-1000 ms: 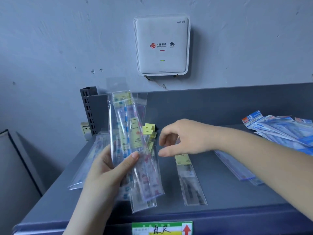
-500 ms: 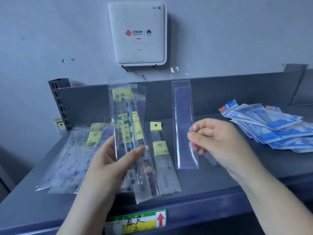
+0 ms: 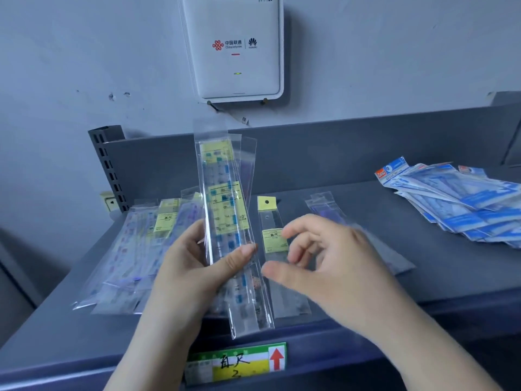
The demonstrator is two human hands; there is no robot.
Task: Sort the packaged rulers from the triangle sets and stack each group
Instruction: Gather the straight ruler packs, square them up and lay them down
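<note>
My left hand (image 3: 194, 266) grips an upright bundle of packaged rulers (image 3: 225, 204) in clear sleeves with yellow labels, thumb across the front. My right hand (image 3: 324, 261) hovers just right of the bundle, fingers loosely curled, holding nothing. Beneath it on the grey shelf (image 3: 439, 272) lies a single packaged ruler (image 3: 272, 235) with a yellow header. A purple ruler in a clear sleeve (image 3: 327, 210) lies further right, partly hidden by my hand. A pile of packaged rulers (image 3: 143, 249) is spread at the left. The blue triangle set packs (image 3: 456, 201) are fanned at the right.
The shelf has a raised grey back panel (image 3: 338, 148) and a slotted upright (image 3: 107, 165) at its left end. A green and yellow price label (image 3: 236, 365) with a red arrow sits on the front edge. A white WiFi box (image 3: 234, 46) hangs on the wall above.
Half a second ago my right hand pinched the purple sleeved ruler upright; now the hand is empty and closer to the bundle. The left hand still holds the bundle.
</note>
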